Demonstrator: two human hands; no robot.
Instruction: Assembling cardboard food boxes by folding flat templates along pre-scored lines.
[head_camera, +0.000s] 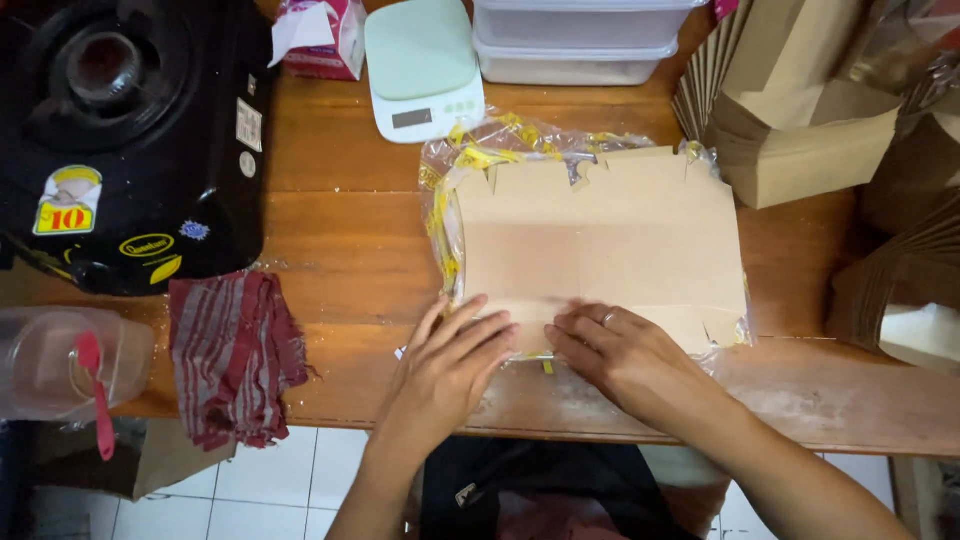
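Both hands rested on the near edge of a flat brown cardboard sheet (600, 240) that lay in the middle of the wooden table (340, 230). The left hand (450, 365) lay with fingers spread flat, its fingertips pressing the sheet's near edge; its grip was released, clasping nothing. The right hand (625, 360), with a ring on one finger, pressed its fingertips down just beside the left ones, also flat and unclenched. The two hands nearly touched at the fingertips.

The sheet had notched flaps along its far and near edges and sat on a crumpled clear plastic wrapper (450, 185) with yellow print, which stuck out at the left, far and right sides.

To the left, a red striped cloth (235, 355) hung over the near table edge. A black machine (130, 130) stood at the far left, and a clear container (60, 365) with a pink handle sat near it. A pale green scale (422, 65) stood beyond the sheet, with stacked clear boxes (575, 40) to its right. Brown paper bags (800, 120) stood at the right.
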